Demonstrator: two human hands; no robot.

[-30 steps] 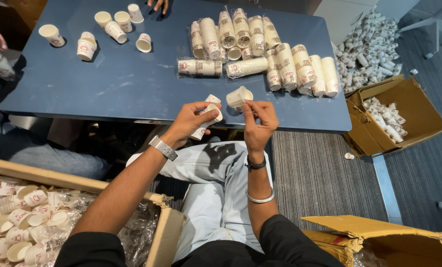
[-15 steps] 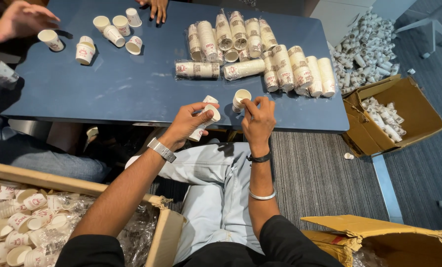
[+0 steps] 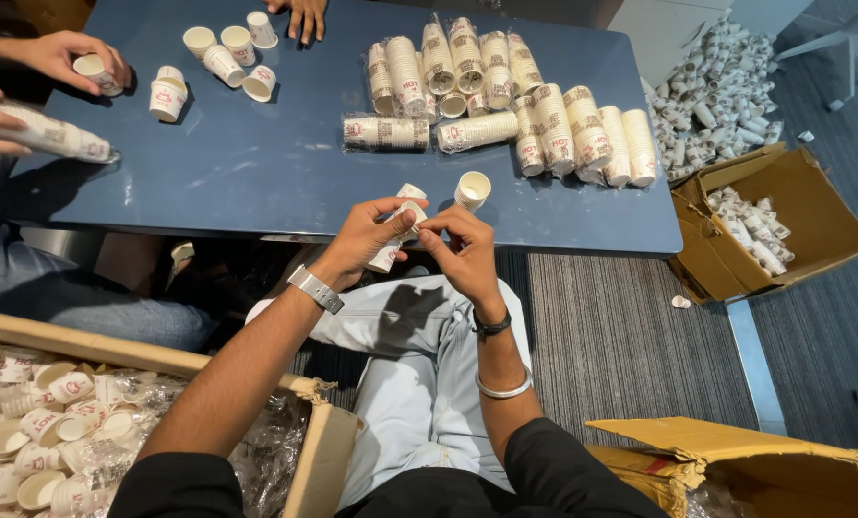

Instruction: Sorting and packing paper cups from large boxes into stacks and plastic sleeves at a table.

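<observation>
My left hand (image 3: 364, 238) grips a short stack of small white paper cups (image 3: 397, 226) with red print, held at the near edge of the blue table (image 3: 285, 163). My right hand (image 3: 460, 245) pinches the top of that same stack from the right. A single cup (image 3: 471, 189) lies on the table just beyond my right hand. Farther back lie several wrapped sleeves of stacked cups (image 3: 506, 91).
Other people's hands (image 3: 59, 58) work at the table's left with loose cups (image 3: 223, 58) and a wrapped sleeve (image 3: 50, 134). A cardboard box of loose cups (image 3: 55, 432) sits at my lower left. Another open box (image 3: 774, 221) and a floor pile of cups (image 3: 726, 96) are at the right.
My right hand set a single cup down on the table and came back to the stack in my left hand. The person at left reached for a loose cup.
</observation>
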